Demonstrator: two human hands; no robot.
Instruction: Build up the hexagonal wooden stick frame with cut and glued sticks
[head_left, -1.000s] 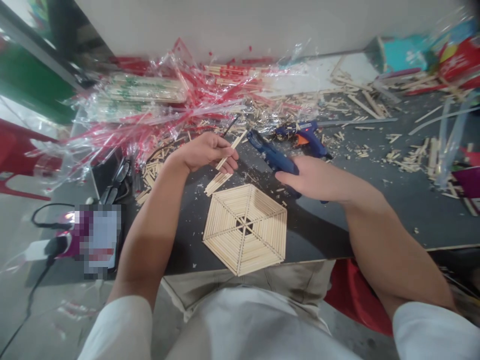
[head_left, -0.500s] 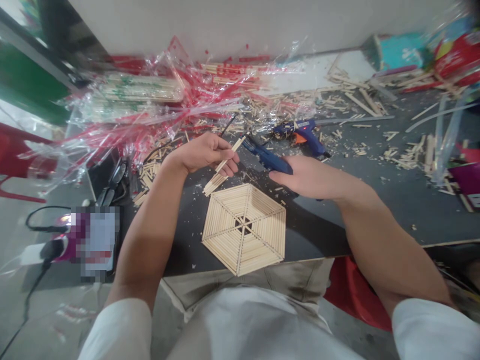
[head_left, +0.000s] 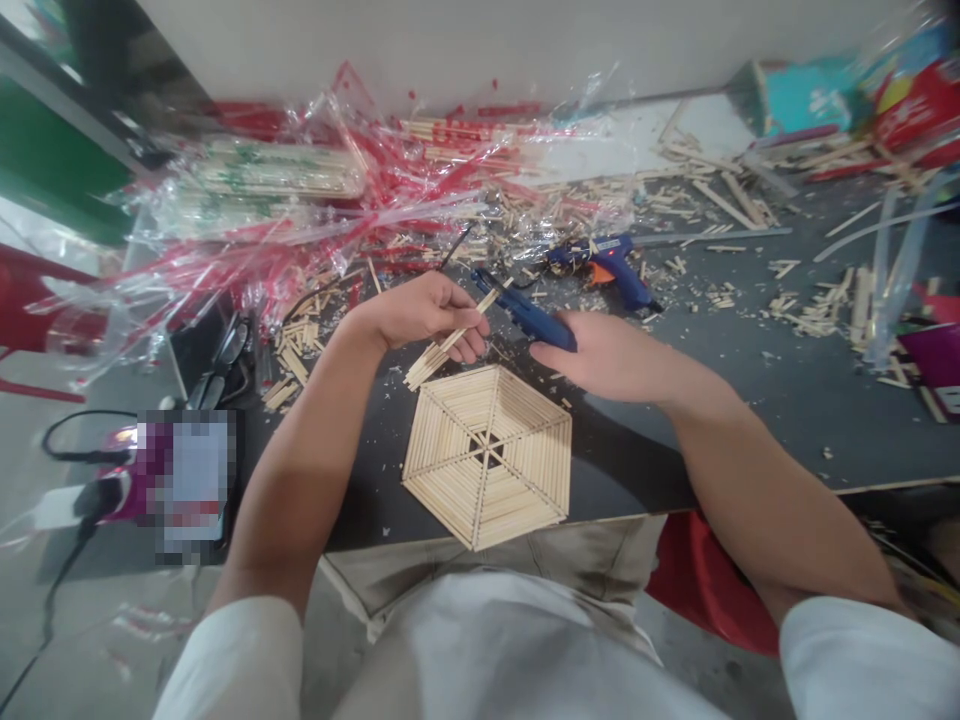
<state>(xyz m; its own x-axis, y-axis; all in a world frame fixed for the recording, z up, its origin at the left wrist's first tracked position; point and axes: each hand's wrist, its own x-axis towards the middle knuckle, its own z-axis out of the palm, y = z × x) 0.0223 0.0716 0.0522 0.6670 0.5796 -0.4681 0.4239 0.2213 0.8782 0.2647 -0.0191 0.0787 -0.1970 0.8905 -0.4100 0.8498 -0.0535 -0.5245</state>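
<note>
My left hand [head_left: 427, 312] pinches a short wooden stick [head_left: 475, 314] above the dark table [head_left: 750, 400]. My right hand [head_left: 607, 355] grips a blue glue gun [head_left: 525, 315], whose nozzle touches the far end of that stick. Right below both hands lies a flat hexagon of glued sticks [head_left: 487, 455], near the table's front edge. A small bundle of sticks [head_left: 424, 368] lies at the hexagon's upper left corner.
A second blue glue gun with an orange trigger [head_left: 604, 265] lies behind. Torn clear and red plastic wrap with stick packs [head_left: 285, 190] heaps at the back left. Stick offcuts litter the table. Glasses [head_left: 225, 360] and a power strip [head_left: 90, 495] sit at the left.
The glue gun has moved left toward the stick, and its nozzle now meets the stick's end. My left hand shifted slightly right and lower.
</note>
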